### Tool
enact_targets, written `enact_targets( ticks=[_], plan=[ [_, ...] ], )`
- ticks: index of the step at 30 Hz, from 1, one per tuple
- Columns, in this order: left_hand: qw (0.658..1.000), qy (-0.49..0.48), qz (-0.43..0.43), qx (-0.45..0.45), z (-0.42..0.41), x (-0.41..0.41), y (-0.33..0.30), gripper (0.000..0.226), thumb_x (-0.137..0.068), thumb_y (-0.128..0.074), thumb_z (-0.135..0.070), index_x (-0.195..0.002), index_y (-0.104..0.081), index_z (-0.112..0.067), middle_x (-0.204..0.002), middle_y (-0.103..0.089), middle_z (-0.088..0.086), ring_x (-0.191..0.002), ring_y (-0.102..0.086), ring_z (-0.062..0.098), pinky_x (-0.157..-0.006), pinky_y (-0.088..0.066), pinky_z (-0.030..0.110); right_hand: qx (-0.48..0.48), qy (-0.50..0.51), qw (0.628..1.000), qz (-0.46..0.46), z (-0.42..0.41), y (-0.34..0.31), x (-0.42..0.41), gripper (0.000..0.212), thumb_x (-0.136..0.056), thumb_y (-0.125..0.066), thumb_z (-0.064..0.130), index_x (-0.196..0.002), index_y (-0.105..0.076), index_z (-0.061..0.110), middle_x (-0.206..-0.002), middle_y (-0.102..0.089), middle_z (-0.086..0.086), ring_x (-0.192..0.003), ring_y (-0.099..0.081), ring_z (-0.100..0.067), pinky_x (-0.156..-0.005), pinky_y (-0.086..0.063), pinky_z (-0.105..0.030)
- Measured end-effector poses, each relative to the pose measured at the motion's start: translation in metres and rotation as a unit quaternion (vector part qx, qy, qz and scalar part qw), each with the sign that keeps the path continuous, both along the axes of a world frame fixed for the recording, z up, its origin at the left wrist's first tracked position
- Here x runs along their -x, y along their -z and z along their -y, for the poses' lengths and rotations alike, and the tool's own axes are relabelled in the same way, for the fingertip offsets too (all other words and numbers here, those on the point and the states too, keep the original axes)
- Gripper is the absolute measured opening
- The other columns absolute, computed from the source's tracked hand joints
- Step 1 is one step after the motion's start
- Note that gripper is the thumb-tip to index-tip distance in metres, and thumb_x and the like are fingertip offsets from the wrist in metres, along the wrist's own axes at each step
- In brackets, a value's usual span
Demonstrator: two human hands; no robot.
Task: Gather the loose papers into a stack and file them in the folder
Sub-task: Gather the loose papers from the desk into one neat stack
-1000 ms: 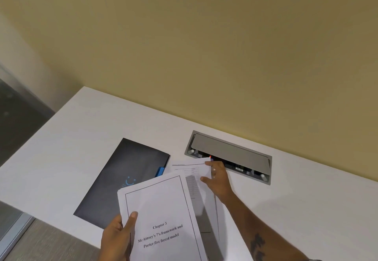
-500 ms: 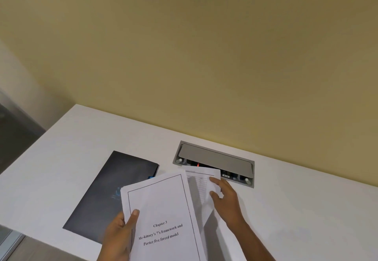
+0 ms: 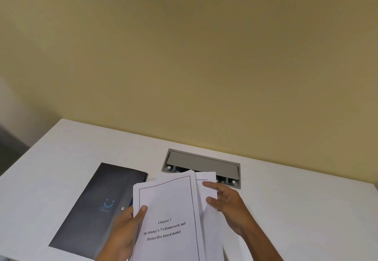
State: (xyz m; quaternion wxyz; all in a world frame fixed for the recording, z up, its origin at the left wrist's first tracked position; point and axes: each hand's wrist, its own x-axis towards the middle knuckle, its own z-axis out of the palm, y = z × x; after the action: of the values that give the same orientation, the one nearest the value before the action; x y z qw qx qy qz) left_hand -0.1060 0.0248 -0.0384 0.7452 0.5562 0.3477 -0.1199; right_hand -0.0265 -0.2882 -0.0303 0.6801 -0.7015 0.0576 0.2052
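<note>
- The left hand (image 3: 124, 233) grips the papers (image 3: 169, 215) at their left edge, thumb curled over the top sheet.
- The right hand (image 3: 229, 205) holds a loose sheet (image 3: 205, 187) at the stack's right edge, thumb on top, fingers seemingly beneath; the sheet overlaps the stack and sticks out to its right.
- The stack's long axis runs away from the person, tilted slightly right; the title text reads upright.
- The folder (image 3: 98, 205) lies closed on the counter (image 3: 296, 209), just left of the left hand and partly under the stack.
- Its long axis runs nearly parallel to the stack.
- The left hand is nearer the folder.
- Judgement: the sheet must be squared into the stack before filing.
</note>
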Motion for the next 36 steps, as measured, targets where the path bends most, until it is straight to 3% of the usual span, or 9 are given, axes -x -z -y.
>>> enact_targets(
  ticks=[2,6,13,17,20,26,30,32,36],
  plan=[
    [1.000,0.011,-0.011,0.016,0.003,-0.001,0.007,0.022,-0.103,-0.063,-0.018,-0.120,-0.073,-0.007,-0.107,-0.082,0.019,-0.094,-0.080,0.039,-0.085,-0.063,0.051,-0.004,0.004,1.000,-0.016,-0.002,0.003,0.002,0.047,-0.095,-0.078,0.006,-0.127,-0.077,0.040,-0.148,-0.061,0.015,-0.142,-0.055,-0.009,-0.104,-0.052,-0.017],
    [0.998,0.029,-0.050,0.025,0.006,-0.001,0.021,0.027,-0.101,-0.067,-0.024,-0.125,-0.072,-0.012,-0.111,-0.082,0.015,-0.103,-0.078,0.038,-0.096,-0.060,0.055,-0.021,-0.007,0.999,-0.047,-0.009,0.008,0.009,0.047,-0.094,-0.078,0.006,-0.128,-0.077,0.039,-0.138,-0.072,0.023,-0.136,-0.055,0.001,-0.097,-0.054,-0.016],
    [0.990,0.047,-0.130,0.022,0.009,0.004,0.039,0.029,-0.097,-0.072,-0.030,-0.119,-0.074,-0.011,-0.095,-0.085,0.009,-0.089,-0.081,0.030,-0.073,-0.063,0.037,-0.064,-0.006,0.995,-0.073,-0.016,0.013,0.018,0.043,-0.088,-0.085,0.009,-0.126,-0.079,0.029,-0.135,-0.077,0.004,-0.123,-0.073,-0.010,-0.087,-0.063,-0.022],
    [0.990,0.028,-0.134,0.034,0.008,0.013,0.052,0.080,-0.092,-0.077,-0.035,-0.157,-0.042,-0.007,-0.152,-0.058,0.016,-0.142,-0.052,0.039,-0.120,-0.039,0.053,-0.061,-0.028,0.995,-0.074,-0.020,0.015,0.022,0.046,-0.086,-0.088,0.015,-0.129,-0.078,0.027,-0.135,-0.077,-0.001,-0.125,-0.073,-0.020,-0.091,-0.064,-0.033],
    [0.993,0.037,-0.112,0.023,0.005,0.022,0.060,0.097,-0.089,-0.079,-0.039,-0.164,-0.026,-0.008,-0.166,-0.041,0.015,-0.152,-0.038,0.040,-0.125,-0.031,0.057,-0.067,-0.031,0.994,-0.079,-0.024,0.016,0.024,0.042,-0.089,-0.083,0.010,-0.128,-0.078,0.025,-0.132,-0.078,-0.007,-0.122,-0.075,-0.028,-0.089,-0.065,-0.035],
    [0.992,0.052,-0.116,-0.007,0.008,0.019,0.059,0.084,-0.092,-0.078,-0.033,-0.158,-0.037,-0.003,-0.162,-0.047,0.014,-0.149,-0.041,0.037,-0.125,-0.031,0.050,-0.073,-0.046,0.993,-0.080,-0.034,0.015,0.024,0.047,-0.093,-0.077,0.001,-0.130,-0.076,0.029,-0.136,-0.076,-0.004,-0.123,-0.074,-0.029,-0.085,-0.066,-0.036],
    [0.987,0.077,-0.119,-0.078,0.006,0.023,0.055,0.052,-0.095,-0.074,-0.022,-0.141,-0.059,-0.003,-0.106,-0.069,0.000,-0.107,-0.059,0.027,-0.110,-0.044,0.045,-0.038,-0.055,0.995,-0.070,-0.039,0.013,0.024,0.060,-0.094,-0.081,0.018,-0.142,-0.063,0.049,-0.142,-0.069,0.011,-0.126,-0.069,-0.007,-0.090,-0.062,-0.029],
    [0.985,0.072,-0.119,-0.107,-0.001,0.029,0.056,0.043,-0.095,-0.074,-0.020,-0.134,-0.064,-0.005,-0.100,-0.073,0.002,-0.103,-0.064,0.028,-0.107,-0.047,0.045,0.023,-0.046,0.996,-0.066,-0.039,0.016,0.024,0.060,-0.097,-0.078,0.033,-0.143,-0.055,0.063,-0.139,-0.064,0.015,-0.118,-0.069,0.000,-0.087,-0.061,-0.024],
    [0.979,0.052,-0.118,-0.160,-0.023,0.045,0.061,0.036,-0.095,-0.075,-0.018,-0.128,-0.072,-0.006,-0.114,-0.078,0.017,-0.111,-0.069,0.036,-0.107,-0.050,0.048,0.124,-0.006,0.990,-0.069,-0.040,0.050,0.025,0.067,-0.099,-0.075,0.030,-0.159,-0.046,0.036,-0.122,-0.075,0.007,-0.101,-0.075,-0.019,-0.082,-0.067,-0.037]
  ],
)
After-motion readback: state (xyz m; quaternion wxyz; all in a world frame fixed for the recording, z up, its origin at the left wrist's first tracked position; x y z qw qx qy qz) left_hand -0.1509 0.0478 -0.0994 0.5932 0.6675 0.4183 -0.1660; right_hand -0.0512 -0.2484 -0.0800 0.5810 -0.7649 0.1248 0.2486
